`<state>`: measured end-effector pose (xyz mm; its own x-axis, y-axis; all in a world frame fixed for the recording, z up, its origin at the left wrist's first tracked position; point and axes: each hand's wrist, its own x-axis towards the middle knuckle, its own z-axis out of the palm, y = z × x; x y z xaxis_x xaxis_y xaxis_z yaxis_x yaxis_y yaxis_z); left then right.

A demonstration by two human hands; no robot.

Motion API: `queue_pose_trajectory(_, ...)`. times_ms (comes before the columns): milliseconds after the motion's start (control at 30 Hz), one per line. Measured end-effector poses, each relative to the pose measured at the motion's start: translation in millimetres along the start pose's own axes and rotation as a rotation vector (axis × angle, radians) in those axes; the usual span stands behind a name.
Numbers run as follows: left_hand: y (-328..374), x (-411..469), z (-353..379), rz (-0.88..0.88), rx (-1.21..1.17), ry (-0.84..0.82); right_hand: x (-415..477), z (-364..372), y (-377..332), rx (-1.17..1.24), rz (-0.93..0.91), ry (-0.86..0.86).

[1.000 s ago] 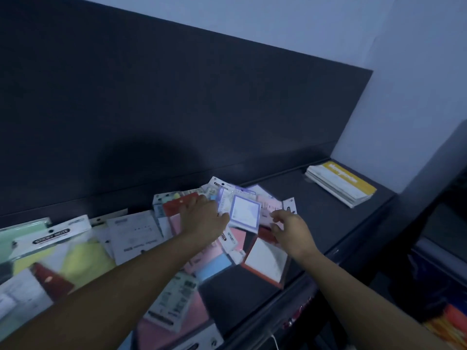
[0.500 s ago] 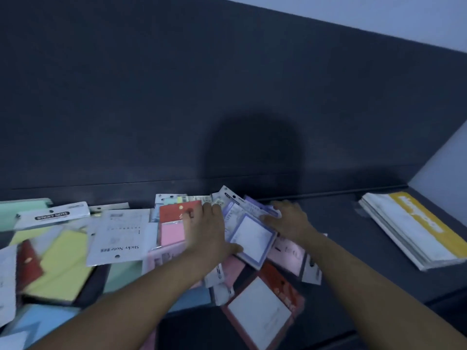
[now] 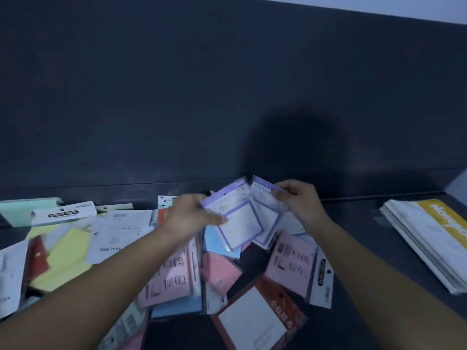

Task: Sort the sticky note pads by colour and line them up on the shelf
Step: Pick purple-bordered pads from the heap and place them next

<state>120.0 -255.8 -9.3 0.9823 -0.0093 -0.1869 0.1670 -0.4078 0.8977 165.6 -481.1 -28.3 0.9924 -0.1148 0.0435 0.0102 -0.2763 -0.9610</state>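
From my remote seat I see both hands raised together over the heap, each closed on a purple-bordered pad. The left hand [image 3: 188, 218] pinches the front purple pad [image 3: 240, 224] by its left edge, thumb across the face and the fingers behind it. The right hand [image 3: 299, 204] pinches the top right corner of the second purple pad [image 3: 265, 203] with curled fingers. The two pads overlap between the hands, the front one covering the left part of the other (the motion blur hides their print). Right under the held pads lies a blue pad [image 3: 217, 242], with a salmon pad [image 3: 219, 271] nearer me. A pink printed pad [image 3: 171, 276] sits beneath the left wrist and another pink pack [image 3: 294, 266] beneath the right wrist. Between the forearms, closest to me, is a red-framed pad [image 3: 255, 322]. Out beyond the left arm lie a yellow pad [image 3: 68, 256], a white pack [image 3: 118, 231] and a mint pad [image 3: 27, 210]. Well to the right of the right hand, a yellow-and-white stack [image 3: 429, 238] rests on the dark shelf [image 3: 379, 261].
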Motion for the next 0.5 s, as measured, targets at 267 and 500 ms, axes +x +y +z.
queue_pose_trajectory(267, 15, -13, -52, 0.029, -0.607, 0.198, -17, 9, -60, 0.618, 0.055, 0.223)
queue_pose_trajectory(500, -49, -45, -128, -0.184, -0.638, 0.404, -52, 106, -93, 0.555, 0.334, -0.044)
